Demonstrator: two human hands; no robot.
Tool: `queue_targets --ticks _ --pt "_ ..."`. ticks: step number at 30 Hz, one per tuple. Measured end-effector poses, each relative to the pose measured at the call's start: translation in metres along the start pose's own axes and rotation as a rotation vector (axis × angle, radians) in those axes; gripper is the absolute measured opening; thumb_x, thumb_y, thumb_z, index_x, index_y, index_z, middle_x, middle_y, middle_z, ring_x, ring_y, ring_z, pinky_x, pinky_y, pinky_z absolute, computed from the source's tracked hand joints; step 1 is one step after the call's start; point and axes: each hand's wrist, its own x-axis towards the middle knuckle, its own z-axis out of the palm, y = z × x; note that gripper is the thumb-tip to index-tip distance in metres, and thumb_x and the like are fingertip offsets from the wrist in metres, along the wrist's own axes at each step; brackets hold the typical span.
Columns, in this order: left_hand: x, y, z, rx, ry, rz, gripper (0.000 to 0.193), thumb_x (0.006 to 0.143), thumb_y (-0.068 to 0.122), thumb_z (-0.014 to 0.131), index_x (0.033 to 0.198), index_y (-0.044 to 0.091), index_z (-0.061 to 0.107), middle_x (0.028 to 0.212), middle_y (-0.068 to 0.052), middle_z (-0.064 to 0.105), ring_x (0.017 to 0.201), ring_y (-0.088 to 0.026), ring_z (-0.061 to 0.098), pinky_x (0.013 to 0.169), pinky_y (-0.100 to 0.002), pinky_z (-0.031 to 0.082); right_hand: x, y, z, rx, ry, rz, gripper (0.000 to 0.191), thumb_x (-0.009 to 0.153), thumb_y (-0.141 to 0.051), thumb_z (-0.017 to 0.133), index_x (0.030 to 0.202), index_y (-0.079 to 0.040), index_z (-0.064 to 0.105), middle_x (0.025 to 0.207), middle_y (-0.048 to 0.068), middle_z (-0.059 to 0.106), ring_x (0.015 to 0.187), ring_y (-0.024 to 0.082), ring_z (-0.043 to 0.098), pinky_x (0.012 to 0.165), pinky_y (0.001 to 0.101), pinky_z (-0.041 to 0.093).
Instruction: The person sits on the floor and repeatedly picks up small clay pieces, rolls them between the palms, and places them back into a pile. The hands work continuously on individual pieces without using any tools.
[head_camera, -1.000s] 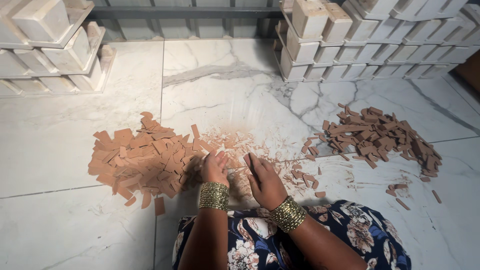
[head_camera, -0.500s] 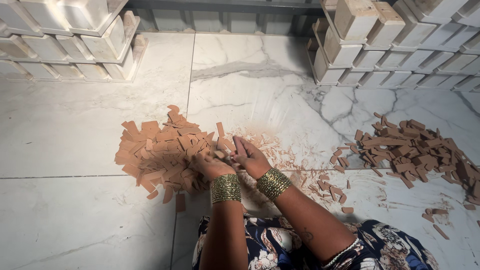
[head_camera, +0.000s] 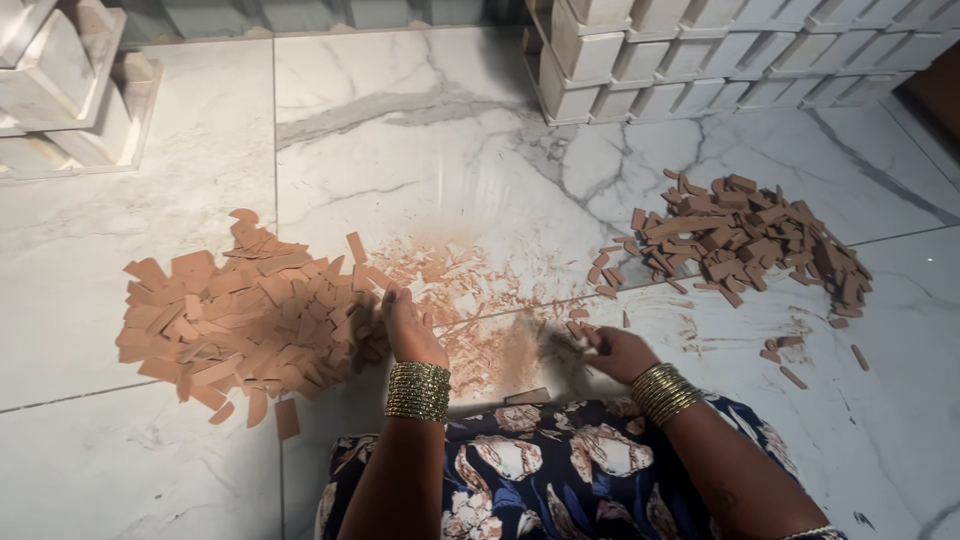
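A white marble-patterned tile floor (head_camera: 420, 120) carries everything. Stacked pale blocks (head_camera: 700, 50) stand along its far edge and at the far left corner. A wide heap of light-brown flat strips (head_camera: 240, 320) lies left of centre; a darker heap of small brown pieces (head_camera: 745, 240) lies toward the right, well apart. Brown dust and crumbs (head_camera: 480, 300) are smeared between them. The left hand (head_camera: 410, 335) rests with fingers together against the light heap's near edge, gripping nothing visible. The right hand (head_camera: 620, 352), blurred, is loosely curled over the dust; whether it holds something cannot be told.
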Motion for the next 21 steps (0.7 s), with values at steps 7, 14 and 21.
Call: queue_targets --ticks 7,14,21 --pt "-0.057 -0.049 0.022 0.224 0.055 -0.123 0.061 0.086 0.025 0.063 0.144 0.014 0.050 0.151 -0.008 0.051 0.141 -0.024 0.044 0.118 -0.058 0.026 0.029 0.012 -0.030 -0.050 0.059 0.213 0.038 0.079 -0.021 0.078 0.114 -0.008 0.071 0.110 0.015 0.075 0.106 0.030 0.072 0.095 0.0409 0.056" --pt "-0.088 -0.108 0.013 0.378 0.016 -0.306 0.050 0.089 0.028 0.061 0.137 0.013 0.057 0.138 -0.009 0.060 0.130 -0.024 0.055 0.111 -0.052 0.037 0.041 -0.020 -0.003 -0.253 -0.119 0.254 0.043 0.085 -0.017 0.072 0.127 -0.015 0.067 0.126 0.013 0.069 0.120 0.028 0.066 0.101 0.0408 0.054" --pt "-0.067 -0.114 0.010 0.452 -0.101 -0.276 0.052 0.088 0.029 0.068 0.136 0.009 0.061 0.133 -0.016 0.063 0.118 -0.029 0.057 0.099 -0.044 0.046 0.047 -0.006 0.006 -0.042 0.043 0.208 0.033 0.094 -0.034 0.069 0.112 -0.007 0.070 0.108 0.016 0.074 0.105 0.031 0.070 0.094 0.0418 0.056"
